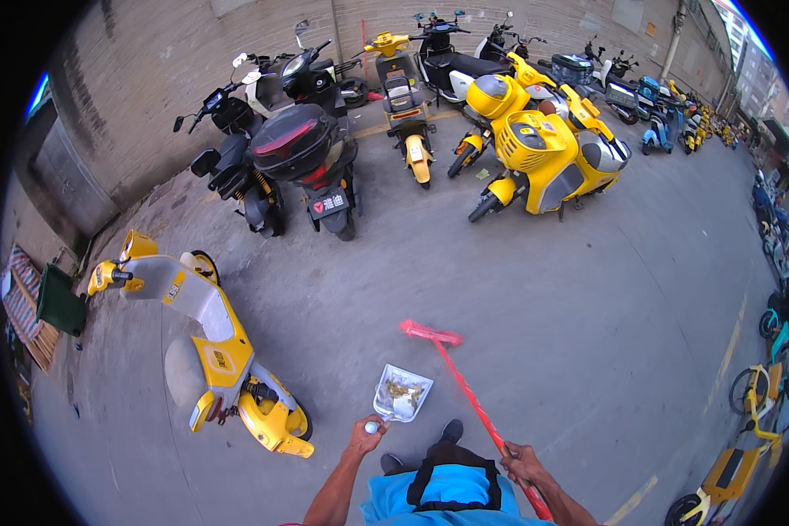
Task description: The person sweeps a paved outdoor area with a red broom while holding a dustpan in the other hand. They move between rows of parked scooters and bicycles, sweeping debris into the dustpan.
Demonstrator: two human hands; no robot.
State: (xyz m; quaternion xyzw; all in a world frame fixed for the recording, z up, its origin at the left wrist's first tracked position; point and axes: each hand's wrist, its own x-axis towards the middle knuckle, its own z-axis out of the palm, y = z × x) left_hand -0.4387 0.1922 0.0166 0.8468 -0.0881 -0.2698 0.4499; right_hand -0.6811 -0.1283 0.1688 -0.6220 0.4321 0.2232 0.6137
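My left hand [365, 437] is closed round the upright handle of a white long-handled dustpan [424, 384]. Brownish litter and a pale scrap [404, 401] lie inside its pan, in front of my feet. Lower right, my right hand [522, 463] grips the red shaft of a broom [478, 407]. The shaft slants up and to the left, and the pinkish-red broom head [431, 332] is on the pavement, beyond the dustpan and a little to its right. Broom head and pan are apart.
A yellow scooter [223, 355] stands close on my left. Parked ahead are dark scooters [311, 153] and yellow ones [543, 158], before a wall [175, 53]. A green bin [61, 301] is far left; more two-wheelers [732, 473] line the right side.
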